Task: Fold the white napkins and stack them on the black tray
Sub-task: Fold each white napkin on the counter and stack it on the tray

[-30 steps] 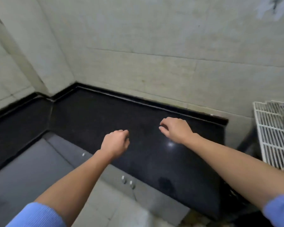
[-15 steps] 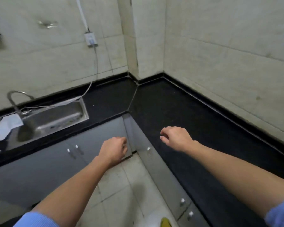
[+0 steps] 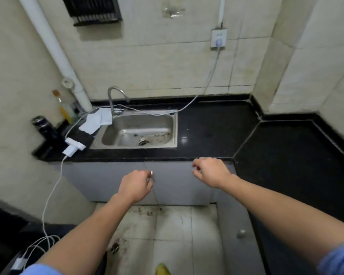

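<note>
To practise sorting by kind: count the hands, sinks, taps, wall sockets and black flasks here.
Hands: 2 (left hand, right hand)
Sink: 1
Tap: 1
Wall socket: 1
Black flask: 1
Total: 6

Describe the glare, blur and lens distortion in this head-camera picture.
Head view: a small glare spot shines on the black countertop right of the sink. Head view: wide-angle distortion seems to lean the white pipe and the wall corner outward. Head view: the bottles at far left look soft, and lighting is flat, without hard shadows.
</note>
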Available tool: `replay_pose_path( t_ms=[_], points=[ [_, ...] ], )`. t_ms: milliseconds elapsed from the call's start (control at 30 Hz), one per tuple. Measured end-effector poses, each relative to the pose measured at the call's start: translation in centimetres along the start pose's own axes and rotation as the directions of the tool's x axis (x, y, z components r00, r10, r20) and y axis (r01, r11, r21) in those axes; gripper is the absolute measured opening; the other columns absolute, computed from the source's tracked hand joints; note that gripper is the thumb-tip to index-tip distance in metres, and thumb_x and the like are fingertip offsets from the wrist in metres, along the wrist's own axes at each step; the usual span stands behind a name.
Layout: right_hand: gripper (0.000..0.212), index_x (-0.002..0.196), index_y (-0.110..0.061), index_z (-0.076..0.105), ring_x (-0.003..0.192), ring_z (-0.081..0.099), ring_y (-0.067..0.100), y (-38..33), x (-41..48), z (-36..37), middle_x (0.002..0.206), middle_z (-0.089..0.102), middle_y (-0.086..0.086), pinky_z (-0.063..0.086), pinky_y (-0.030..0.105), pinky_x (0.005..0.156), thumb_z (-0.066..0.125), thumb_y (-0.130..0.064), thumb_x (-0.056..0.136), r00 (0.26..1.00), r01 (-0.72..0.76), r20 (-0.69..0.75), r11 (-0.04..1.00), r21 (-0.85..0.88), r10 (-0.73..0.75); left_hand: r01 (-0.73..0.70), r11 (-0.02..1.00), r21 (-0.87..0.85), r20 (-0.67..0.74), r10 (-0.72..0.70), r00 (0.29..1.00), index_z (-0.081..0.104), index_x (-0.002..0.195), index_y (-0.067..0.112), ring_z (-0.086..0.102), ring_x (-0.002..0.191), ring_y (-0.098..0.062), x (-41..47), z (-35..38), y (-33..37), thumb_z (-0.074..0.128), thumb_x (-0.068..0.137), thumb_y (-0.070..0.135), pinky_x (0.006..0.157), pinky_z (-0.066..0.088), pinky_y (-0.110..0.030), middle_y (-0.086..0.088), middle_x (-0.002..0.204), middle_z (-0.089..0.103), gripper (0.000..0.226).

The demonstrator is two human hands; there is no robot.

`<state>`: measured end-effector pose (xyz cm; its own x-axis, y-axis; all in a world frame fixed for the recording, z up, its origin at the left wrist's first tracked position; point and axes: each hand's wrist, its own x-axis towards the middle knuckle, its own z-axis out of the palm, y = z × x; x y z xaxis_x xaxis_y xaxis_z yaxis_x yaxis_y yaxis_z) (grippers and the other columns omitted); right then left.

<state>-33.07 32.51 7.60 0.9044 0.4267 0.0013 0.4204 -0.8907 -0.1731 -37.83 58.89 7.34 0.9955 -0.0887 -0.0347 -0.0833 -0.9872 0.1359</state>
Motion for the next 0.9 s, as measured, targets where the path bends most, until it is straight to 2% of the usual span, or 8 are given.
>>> replay_pose_path(
  t_ms=[200, 400, 700, 833, 900],
  points=[
    [0.026, 0.109, -0.025, 0.061, 0.101, 0.061, 0.027, -4.3, 12.6, 1.4, 0.113, 0.066, 0.001, 0.048, 0.036, 0.077, 0.046, -0.039, 0.093, 0.994, 0.105, -0.003, 0.994, -0.014, -0.105, 0.076, 0.997, 0.005, -0.031, -0.076, 0.997, 0.060, 0.109, 0.022, 0.060, 0.101, -0.026, 7.0, -1.0, -9.0, 0.051, 0.089, 0.032, 0.077, 0.048, -0.035, -0.002, 0.104, 0.067, 0.024],
    [0.029, 0.115, -0.026, 0.061, 0.101, 0.062, 0.023, -7.0, 24.2, 0.2, 0.110, 0.067, -0.004, 0.049, 0.034, 0.077, 0.047, -0.038, 0.092, 0.995, 0.095, -0.039, 0.995, 0.037, -0.094, 0.090, 0.996, 0.007, -0.061, -0.089, 0.994, 0.060, 0.097, 0.021, 0.062, 0.093, -0.031, 15.0, -3.8, -16.6, 0.050, 0.088, 0.034, 0.072, 0.046, -0.035, -0.006, 0.097, 0.068, 0.018],
    [0.030, 0.113, -0.025, 0.060, 0.099, 0.062, 0.020, -9.6, 37.0, 2.9, 0.110, 0.066, -0.004, 0.051, 0.036, 0.081, 0.046, -0.043, 0.093, 0.982, 0.172, 0.074, 0.985, 0.010, -0.173, 0.177, 0.980, -0.087, -0.009, -0.178, 0.984, 0.059, 0.109, 0.019, 0.061, 0.099, -0.027, 23.3, -2.2, -24.8, 0.050, 0.089, 0.030, 0.079, 0.048, -0.036, -0.004, 0.105, 0.067, 0.025],
    [0.029, 0.114, -0.027, 0.060, 0.101, 0.061, 0.019, -10.6, 44.1, 5.0, 0.113, 0.066, -0.005, 0.050, 0.034, 0.081, 0.046, -0.039, 0.093, 0.969, 0.222, 0.105, 0.974, 0.047, -0.225, 0.249, 0.964, -0.090, 0.020, -0.248, 0.969, 0.059, 0.099, 0.018, 0.060, 0.095, -0.029, 27.2, -1.6, -29.3, 0.050, 0.087, 0.031, 0.073, 0.046, -0.035, -0.005, 0.100, 0.066, 0.020],
    [0.032, 0.119, -0.027, 0.059, 0.106, 0.060, 0.020, -11.4, 47.8, 5.9, 0.118, 0.064, -0.003, 0.048, 0.034, 0.084, 0.046, -0.040, 0.093, 0.956, 0.248, 0.144, 0.966, 0.076, -0.256, 0.313, 0.946, -0.085, 0.053, -0.310, 0.949, 0.060, 0.099, 0.018, 0.061, 0.095, -0.028, 29.1, -1.7, -31.7, 0.051, 0.087, 0.031, 0.075, 0.048, -0.036, -0.004, 0.099, 0.066, 0.020]
  ],
)
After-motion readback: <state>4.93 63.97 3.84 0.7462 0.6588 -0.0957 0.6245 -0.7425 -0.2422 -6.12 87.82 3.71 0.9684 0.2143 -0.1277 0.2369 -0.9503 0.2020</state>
